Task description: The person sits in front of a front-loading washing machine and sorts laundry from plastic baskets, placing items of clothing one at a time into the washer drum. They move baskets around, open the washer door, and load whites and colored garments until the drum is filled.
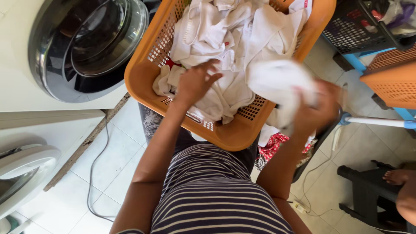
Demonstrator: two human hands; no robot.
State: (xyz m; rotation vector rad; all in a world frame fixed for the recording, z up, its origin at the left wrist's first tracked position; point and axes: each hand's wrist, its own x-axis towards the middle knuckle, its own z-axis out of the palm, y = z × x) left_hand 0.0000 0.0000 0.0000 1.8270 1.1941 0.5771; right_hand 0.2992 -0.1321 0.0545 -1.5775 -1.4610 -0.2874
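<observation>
Left of the orange laundry basket (143, 78) stood a white front-loading washing machine (26, 52), its round glass door (91, 39) facing the basket. The basket sat in front of the person wearing a striped top (208, 195); its long axis ran from the near rim by the person's body up and away toward the top of the view, tilted a little to the right. Inside it lay a heap of white laundry (225, 30). The left hand (197, 80) reached forward over the near left part of the basket, forearm stretched out and fingers spread apart, resting on the white cloth without closing on it. Over the basket's near right rim, the right hand (318, 108) was raised with the arm bent at the elbow, and it was clamped on a bunched white garment (277, 80), blurred, so which way the piece pointed could not be told. Under the basket's right edge showed red patterned cloth (271, 147). Further right of the basket stood a second orange basket (390, 82) on a blue frame, a dark basket (351, 26) above it, and a black stool (368, 190) bearing another person's bare foot (396, 176).
</observation>
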